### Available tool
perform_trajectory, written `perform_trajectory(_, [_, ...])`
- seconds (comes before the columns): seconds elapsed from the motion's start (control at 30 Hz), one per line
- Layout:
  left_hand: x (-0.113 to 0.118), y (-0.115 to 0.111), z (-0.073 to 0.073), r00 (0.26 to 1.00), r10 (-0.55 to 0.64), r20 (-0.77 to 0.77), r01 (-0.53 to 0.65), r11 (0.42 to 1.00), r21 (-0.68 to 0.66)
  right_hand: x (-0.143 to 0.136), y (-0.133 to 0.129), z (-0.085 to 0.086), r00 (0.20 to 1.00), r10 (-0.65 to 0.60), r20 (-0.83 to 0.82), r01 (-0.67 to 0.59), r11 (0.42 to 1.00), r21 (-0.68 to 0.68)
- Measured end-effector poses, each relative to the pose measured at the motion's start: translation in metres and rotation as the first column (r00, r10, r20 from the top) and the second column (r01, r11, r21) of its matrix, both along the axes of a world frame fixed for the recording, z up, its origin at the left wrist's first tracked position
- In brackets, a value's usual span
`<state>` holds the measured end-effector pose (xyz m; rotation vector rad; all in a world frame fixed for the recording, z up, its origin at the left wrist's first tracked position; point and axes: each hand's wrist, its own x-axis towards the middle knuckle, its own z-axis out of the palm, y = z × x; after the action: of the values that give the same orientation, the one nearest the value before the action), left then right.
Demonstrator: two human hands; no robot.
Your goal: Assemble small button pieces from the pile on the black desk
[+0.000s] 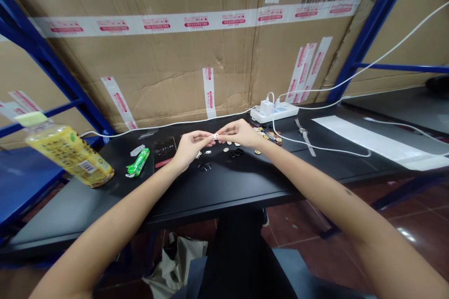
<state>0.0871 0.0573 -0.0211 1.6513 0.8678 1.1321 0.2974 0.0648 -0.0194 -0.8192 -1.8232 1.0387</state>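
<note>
My left hand (pixel 191 147) and my right hand (pixel 240 133) meet above the black table, fingertips pinched together. Between them is a small cream-white piece (pixel 215 136), gripped from both sides; its exact kind is too small to tell. Just below my left hand lie similar pale pieces with holes (pixel 208 152) and several small black parts with pins (pixel 204 167). Under my right hand are black ring-like parts (pixel 235 153) and a round pale piece (pixel 226 150). Behind my right wrist sits a pile of mixed small coloured parts (pixel 268 134), partly hidden.
At the left stand a yellow drink bottle (pixel 72 152), a green candy wrapper (pixel 139 162) and a phone showing a timer (pixel 164 148). A white power strip (pixel 275 111) with cables, a wristwatch (pixel 305 136) and a white sheet (pixel 372 142) lie right. Cardboard (pixel 168 70) walls the back.
</note>
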Motion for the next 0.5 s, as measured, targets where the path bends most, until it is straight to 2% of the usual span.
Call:
perform_trajectory(0.23, [0.0001,-0.0015,-0.0010,0.999,-0.041,0.013,0.041,0.999,0.013,0.0024,0.0039,-0.0033,0.999,0.045,-0.009,-0.045,0.999,0.021])
perform_trajectory(0.5, [0.0023,-0.0054,-0.0026,0.999,-0.040,-0.010,0.040,0.999,-0.012,0.0040,0.0058,-0.0097,0.999,0.031,-0.007,-0.031,0.999,0.031])
